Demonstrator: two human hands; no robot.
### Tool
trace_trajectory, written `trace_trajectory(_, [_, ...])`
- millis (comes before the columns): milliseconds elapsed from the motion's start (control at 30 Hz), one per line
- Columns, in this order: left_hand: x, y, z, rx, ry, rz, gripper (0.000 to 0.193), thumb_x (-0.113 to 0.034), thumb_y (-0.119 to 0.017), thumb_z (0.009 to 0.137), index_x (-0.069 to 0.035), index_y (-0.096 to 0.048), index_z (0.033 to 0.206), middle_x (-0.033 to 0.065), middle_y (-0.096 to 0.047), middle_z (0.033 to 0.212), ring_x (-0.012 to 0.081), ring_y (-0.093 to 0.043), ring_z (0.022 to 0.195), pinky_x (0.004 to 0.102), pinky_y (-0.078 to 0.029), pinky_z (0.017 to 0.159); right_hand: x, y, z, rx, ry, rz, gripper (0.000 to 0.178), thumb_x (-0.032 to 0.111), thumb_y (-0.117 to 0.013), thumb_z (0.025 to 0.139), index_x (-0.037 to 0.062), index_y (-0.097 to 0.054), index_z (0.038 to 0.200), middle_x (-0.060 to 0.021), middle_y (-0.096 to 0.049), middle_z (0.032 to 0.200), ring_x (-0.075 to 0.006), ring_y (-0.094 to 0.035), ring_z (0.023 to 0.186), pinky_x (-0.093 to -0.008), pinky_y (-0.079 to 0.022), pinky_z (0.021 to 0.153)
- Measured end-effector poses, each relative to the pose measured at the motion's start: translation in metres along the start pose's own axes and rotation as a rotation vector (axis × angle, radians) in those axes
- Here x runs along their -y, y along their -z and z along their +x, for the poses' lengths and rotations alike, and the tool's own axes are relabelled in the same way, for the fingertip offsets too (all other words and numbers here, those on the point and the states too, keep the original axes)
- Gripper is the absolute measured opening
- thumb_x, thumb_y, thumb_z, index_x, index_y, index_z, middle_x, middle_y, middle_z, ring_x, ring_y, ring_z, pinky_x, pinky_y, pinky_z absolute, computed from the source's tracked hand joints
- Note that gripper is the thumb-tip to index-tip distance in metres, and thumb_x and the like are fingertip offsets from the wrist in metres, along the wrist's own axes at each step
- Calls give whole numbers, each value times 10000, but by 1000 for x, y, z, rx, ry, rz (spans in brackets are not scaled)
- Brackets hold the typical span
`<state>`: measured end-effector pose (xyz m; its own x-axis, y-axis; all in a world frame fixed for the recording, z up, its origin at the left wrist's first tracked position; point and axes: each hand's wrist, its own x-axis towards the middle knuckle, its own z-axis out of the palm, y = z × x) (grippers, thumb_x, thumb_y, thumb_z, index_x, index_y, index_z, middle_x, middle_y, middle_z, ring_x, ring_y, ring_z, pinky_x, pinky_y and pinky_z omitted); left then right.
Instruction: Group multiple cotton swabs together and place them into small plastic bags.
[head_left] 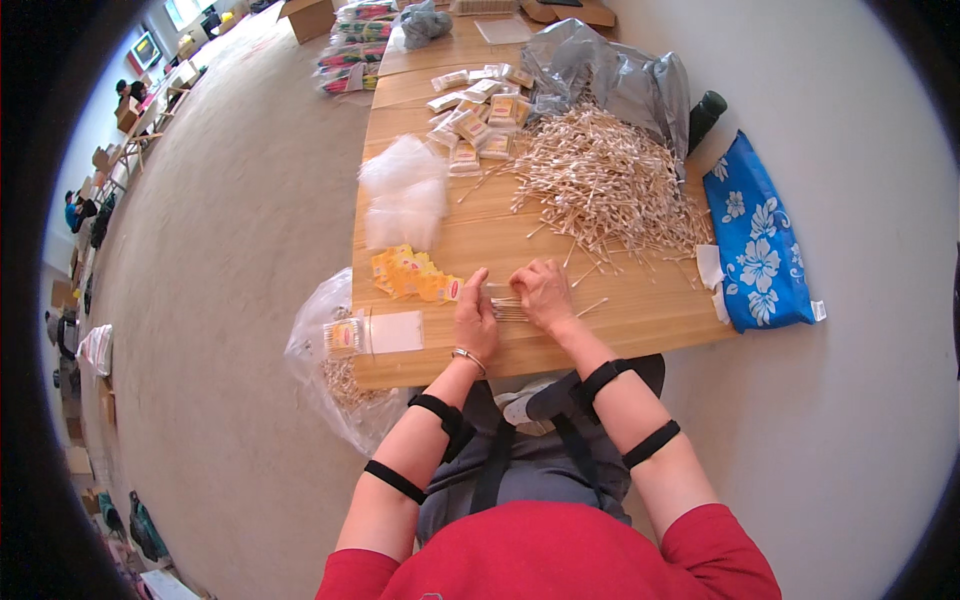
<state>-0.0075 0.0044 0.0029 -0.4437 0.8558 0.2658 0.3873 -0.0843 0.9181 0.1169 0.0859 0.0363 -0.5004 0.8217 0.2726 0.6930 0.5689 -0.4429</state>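
My left hand (476,315) rests near the table's front edge, fingers stretched forward and its palm side against a small row of cotton swabs (509,309). On the other side of that row, my right hand (543,295) has its fingers curled down over the swab ends. Just left of my left hand lie fanned yellow printed cards (410,274). A white rectangular piece (397,332) lies at the table's left corner, beside a filled swab pack (342,337). Beyond my right hand spreads a big heap of loose cotton swabs (605,175).
Clear plastic bags (405,195) lie stacked at the left edge, with filled packs (475,120) behind. A grey plastic bag (650,88), a dark bottle (707,112) and a blue flowered bag (757,240) line the wall side. A clear bag (312,340) with swabs hangs at the left corner.
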Motion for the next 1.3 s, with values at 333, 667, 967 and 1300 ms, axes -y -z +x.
trace_trajectory(333, [6,-1,4,-65,158,-404,336,-55,-410,947,15,-509,1260,123,-563,1238,183,-501,1156,291,-347,1008,24,-8,-44,231,130,-307,823,487,-534,841,-23,-235,1414,-181,-221,1485,-315,-152,1397,-458,-107,1135])
trace_trajectory(667, [-2,0,6,-28,175,-377,358,-98,-393,952,17,-500,1273,128,-550,1259,201,-452,1210,305,-288,1052,31,0,-60,310,119,-335,887,560,-507,830,-25,-207,1426,-190,-165,1506,-346,-118,1404,-468,-92,1135])
trace_trajectory(967, [5,4,6,-66,148,-355,375,-174,-377,980,10,-488,1287,136,-513,1303,226,-435,1223,310,-270,1060,7,-10,-42,-115,-128,480,539,262,-428,932,-15,-322,1381,-219,-278,1456,-345,-234,1369,-425,-159,1128])
trace_trajectory(1300, [-8,-12,-1,48,135,-377,620,-450,-266,999,45,-375,1357,166,-416,1391,236,-348,1316,336,-236,1090,25,-18,-33,-190,-289,932,472,174,-391,937,-25,-366,1364,-172,-389,1406,-262,-327,1331,-336,-226,1097])
